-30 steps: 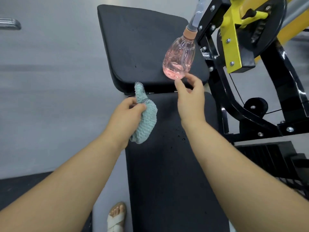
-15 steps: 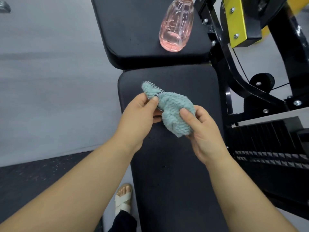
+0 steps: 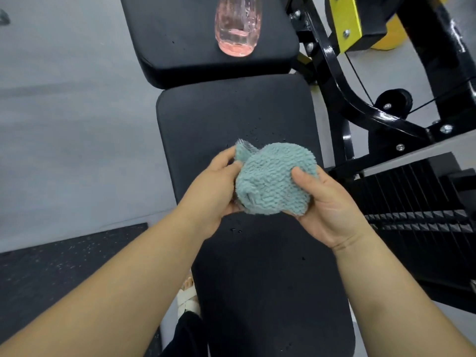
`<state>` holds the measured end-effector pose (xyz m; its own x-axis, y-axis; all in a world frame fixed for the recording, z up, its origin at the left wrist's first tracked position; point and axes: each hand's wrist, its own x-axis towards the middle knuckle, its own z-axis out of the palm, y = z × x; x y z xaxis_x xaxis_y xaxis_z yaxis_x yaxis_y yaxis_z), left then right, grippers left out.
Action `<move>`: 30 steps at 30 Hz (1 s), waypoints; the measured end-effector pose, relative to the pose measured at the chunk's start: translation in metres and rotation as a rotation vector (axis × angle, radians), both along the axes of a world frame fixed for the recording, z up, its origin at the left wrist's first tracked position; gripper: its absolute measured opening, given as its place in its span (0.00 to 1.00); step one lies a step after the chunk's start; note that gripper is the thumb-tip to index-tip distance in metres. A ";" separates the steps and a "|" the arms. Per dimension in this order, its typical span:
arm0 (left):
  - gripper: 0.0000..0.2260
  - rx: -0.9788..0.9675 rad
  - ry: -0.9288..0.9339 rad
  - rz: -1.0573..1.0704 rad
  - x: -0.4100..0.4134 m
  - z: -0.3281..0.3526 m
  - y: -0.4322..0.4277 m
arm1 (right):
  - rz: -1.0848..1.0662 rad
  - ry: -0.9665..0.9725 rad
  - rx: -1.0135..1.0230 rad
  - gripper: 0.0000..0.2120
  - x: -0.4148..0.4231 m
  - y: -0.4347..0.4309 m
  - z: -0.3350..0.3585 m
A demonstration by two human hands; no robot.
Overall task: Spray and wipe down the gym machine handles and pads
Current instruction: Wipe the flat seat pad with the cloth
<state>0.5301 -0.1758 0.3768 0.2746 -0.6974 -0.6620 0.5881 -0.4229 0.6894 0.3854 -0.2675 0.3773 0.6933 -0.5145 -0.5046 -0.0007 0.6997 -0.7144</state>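
Left hand: the left hand [image 3: 216, 186] grips the left side of the cloth, with the thumb on top near a loose corner and the fingers curled underneath.
Right hand: the right hand [image 3: 327, 202] holds the right side of the same cloth, palm turned up, thumb pressed onto the top and fingers tucked out of sight below.
Cloth: a teal, ribbed microfibre cloth [image 3: 273, 181], bunched into a rounded wad between both hands and held above the middle of the long pad; whether it touches the pad cannot be told.
Long pad: a black padded surface [image 3: 257, 279] running from the bottom edge of the view up to the upper pad, with small wet droplets [image 3: 235, 230] scattered just below the hands and more above the cloth.
Upper pad: a second black pad [image 3: 180, 34] whose near edge sits over the far end of the long pad.
Bottle: a clear pink bottle [image 3: 238, 27] stands on the upper pad towards its right side; its top is cut off by the frame.
Machine frame: glossy black bolted tubing [image 3: 334, 81] to the right of both pads, carrying a yellow plate [image 3: 345, 21].
Weight stack: dark ribbed plates [image 3: 425, 202] right of the right hand.
Floor: a grey floor [image 3: 64, 124] on the left, with a dark speckled mat [image 3: 51, 274] nearer.
Foot: a foot in a white sandal [image 3: 188, 297] just left of the long pad.
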 end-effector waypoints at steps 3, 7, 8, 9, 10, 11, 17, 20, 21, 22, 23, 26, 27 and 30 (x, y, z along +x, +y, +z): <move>0.21 0.031 0.035 -0.057 -0.017 -0.001 0.008 | -0.005 0.060 -0.100 0.26 -0.001 0.008 0.007; 0.39 0.034 -0.158 0.088 -0.028 -0.005 0.017 | 0.000 0.153 -0.272 0.19 -0.002 0.021 0.013; 0.36 -0.007 -0.169 0.063 -0.030 -0.003 0.020 | 0.003 0.157 -0.281 0.19 -0.002 0.024 0.015; 0.32 -0.068 -0.142 0.008 -0.033 -0.002 0.022 | 0.004 0.146 -0.265 0.19 -0.003 0.026 0.016; 0.27 -0.126 -0.083 -0.024 -0.036 -0.001 0.023 | -0.004 0.139 -0.240 0.19 -0.002 0.029 0.017; 0.22 -0.163 -0.016 -0.010 -0.038 0.000 0.025 | -0.019 0.146 -0.235 0.19 -0.001 0.032 0.017; 0.13 -0.122 0.053 0.255 -0.038 -0.007 0.029 | -0.330 0.621 -0.874 0.16 0.004 0.045 -0.002; 0.13 -0.112 0.088 0.256 -0.036 -0.009 0.028 | -0.037 0.450 -1.070 0.24 0.014 0.062 -0.008; 0.13 -0.133 0.142 0.225 -0.034 -0.008 0.029 | 0.078 0.404 -1.062 0.27 0.018 0.066 -0.009; 0.14 -0.153 0.187 0.194 -0.032 -0.007 0.030 | 0.137 0.362 -0.999 0.30 0.022 0.067 -0.009; 0.14 -0.171 0.209 0.170 -0.028 -0.008 0.031 | 0.145 0.319 -0.882 0.32 0.027 0.064 -0.008; 0.13 -0.176 0.180 0.117 -0.016 -0.010 0.035 | 0.114 0.239 -0.605 0.33 0.033 0.054 -0.008; 0.13 -0.150 0.151 0.102 -0.011 -0.011 0.036 | 0.110 0.248 -0.586 0.30 0.036 0.051 -0.012; 0.14 0.041 -0.106 0.109 0.007 -0.013 0.036 | 0.055 0.378 -0.650 0.25 0.050 0.040 -0.023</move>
